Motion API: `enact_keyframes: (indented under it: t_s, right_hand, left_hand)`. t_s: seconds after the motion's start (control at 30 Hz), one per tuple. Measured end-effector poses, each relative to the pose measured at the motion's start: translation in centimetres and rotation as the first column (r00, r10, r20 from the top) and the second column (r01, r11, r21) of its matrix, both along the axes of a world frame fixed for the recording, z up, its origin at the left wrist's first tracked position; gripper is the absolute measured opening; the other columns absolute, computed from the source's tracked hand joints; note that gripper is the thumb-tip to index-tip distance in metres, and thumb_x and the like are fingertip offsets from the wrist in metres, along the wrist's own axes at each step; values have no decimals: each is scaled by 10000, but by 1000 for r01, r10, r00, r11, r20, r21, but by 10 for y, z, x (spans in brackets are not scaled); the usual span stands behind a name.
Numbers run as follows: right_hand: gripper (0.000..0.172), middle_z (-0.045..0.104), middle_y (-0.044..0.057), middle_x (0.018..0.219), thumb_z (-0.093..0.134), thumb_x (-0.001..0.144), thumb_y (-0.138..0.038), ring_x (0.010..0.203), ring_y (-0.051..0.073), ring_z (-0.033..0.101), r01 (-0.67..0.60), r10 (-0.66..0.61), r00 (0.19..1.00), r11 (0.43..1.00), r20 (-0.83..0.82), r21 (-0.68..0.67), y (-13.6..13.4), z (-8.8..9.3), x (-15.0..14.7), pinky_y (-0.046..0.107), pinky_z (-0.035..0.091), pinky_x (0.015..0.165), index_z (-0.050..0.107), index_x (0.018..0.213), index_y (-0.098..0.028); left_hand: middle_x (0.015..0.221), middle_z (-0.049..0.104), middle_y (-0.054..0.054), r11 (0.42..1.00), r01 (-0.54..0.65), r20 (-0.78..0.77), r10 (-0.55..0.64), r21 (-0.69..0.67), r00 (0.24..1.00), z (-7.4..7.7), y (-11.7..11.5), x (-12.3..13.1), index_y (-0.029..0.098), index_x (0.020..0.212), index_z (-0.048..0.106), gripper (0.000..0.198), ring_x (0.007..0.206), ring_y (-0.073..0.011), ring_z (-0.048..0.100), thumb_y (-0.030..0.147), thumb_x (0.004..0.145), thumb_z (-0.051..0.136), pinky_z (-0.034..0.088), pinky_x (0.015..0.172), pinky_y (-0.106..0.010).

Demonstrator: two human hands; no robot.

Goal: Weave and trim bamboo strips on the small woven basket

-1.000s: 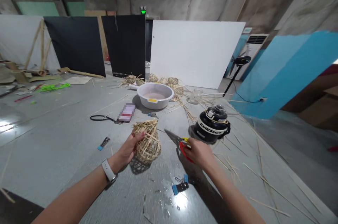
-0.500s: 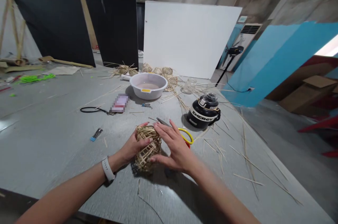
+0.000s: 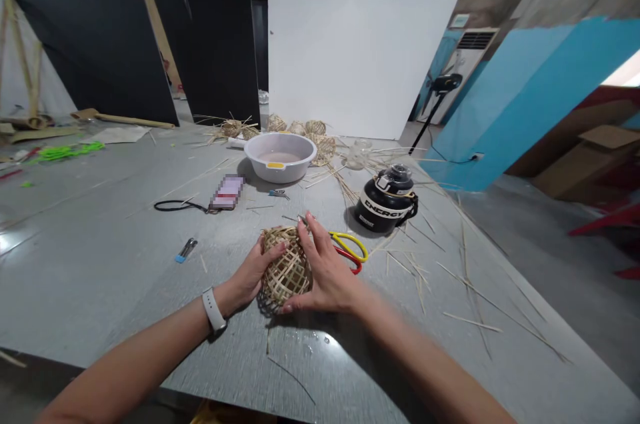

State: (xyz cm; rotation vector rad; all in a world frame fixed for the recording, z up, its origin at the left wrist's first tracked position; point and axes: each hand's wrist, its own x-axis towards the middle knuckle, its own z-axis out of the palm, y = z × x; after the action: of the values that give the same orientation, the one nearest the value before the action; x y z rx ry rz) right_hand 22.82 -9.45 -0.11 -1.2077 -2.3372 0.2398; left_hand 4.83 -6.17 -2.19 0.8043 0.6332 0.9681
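A small woven bamboo ball (image 3: 287, 266) rests on the grey table (image 3: 100, 264) in front of me. My left hand (image 3: 250, 275) cups its left side, a white watch on that wrist. My right hand (image 3: 325, 271) wraps its right side, fingers spread over the top. Both hands grip the ball. Scissors with yellow and red handles (image 3: 350, 247) lie on the table just right of my right hand, blades partly hidden behind it.
A black bottle (image 3: 387, 201) stands to the right of the scissors. A white basin (image 3: 280, 156) sits farther back with more woven balls (image 3: 315, 131) behind it. A phone with a black strap (image 3: 226, 192), a small blue-tipped tool (image 3: 185, 250) and loose bamboo strips (image 3: 470, 291) lie around.
My right hand set the scissors down on the table and moved left onto the woven ball. Both hands now hold it. The view has shifted slightly.
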Motion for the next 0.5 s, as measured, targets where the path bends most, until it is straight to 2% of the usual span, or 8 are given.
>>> enact_keyframes:
  t_s: [0.13, 0.27, 0.33, 0.43, 0.5]
  right_hand:
    - [1344, -118, 208, 1632, 762, 637, -681, 1508, 384, -17, 61, -77, 992, 985, -96, -159, -3, -5, -8, 597, 214, 1168, -92, 1568, -223]
    - [1508, -190, 209, 1618, 837, 504, -677, 1504, 394, -47, 5, -20, 997, 982, -78, -188, -4, -5, -10, 585, 215, 1172, -138, 1558, -216]
    - [1533, -157, 208, 1625, 862, 478, -647, 1506, 392, -13, 13, -27, 997, 984, -77, -177, -3, -4, -8, 572, 224, 1174, -134, 1559, -214]
    - [1465, -29, 190, 1641, 878, 517, -547, 1506, 379, 85, 18, -37, 993, 987, -114, -162, -2, -2, -3, 550, 253, 1173, -98, 1567, -245]
    - [1422, 32, 188, 1636, 880, 529, -502, 1499, 380, 126, 12, -33, 990, 988, -135, -151, -1, -2, 0, 546, 255, 1175, -54, 1572, -252]
  left_hand:
    - [1185, 697, -113, 992, -120, -12, 120, -26, 993, 5, -3, 3, 180, 1240, 547, 597, 1057, -279, 682, 380, 739, 803, 511, 982, -434]
    - [1173, 708, -126, 998, -51, -21, 50, -30, 999, 6, -5, 5, 164, 1236, 576, 575, 1039, -286, 691, 420, 761, 775, 515, 971, -431]
    - [1168, 711, -123, 1000, -14, -25, 14, -1, 1000, 3, -3, 3, 171, 1230, 586, 563, 1041, -293, 690, 418, 761, 776, 516, 963, -432]
    - [1233, 686, -115, 999, 24, -35, -23, 25, 999, -3, 5, -5, 206, 1246, 578, 597, 1100, -294, 664, 409, 733, 804, 515, 958, -412]
    - [1302, 648, -110, 998, 57, -27, -56, 18, 998, -3, 12, -13, 237, 1276, 562, 626, 1146, -292, 638, 477, 742, 782, 529, 923, -391]
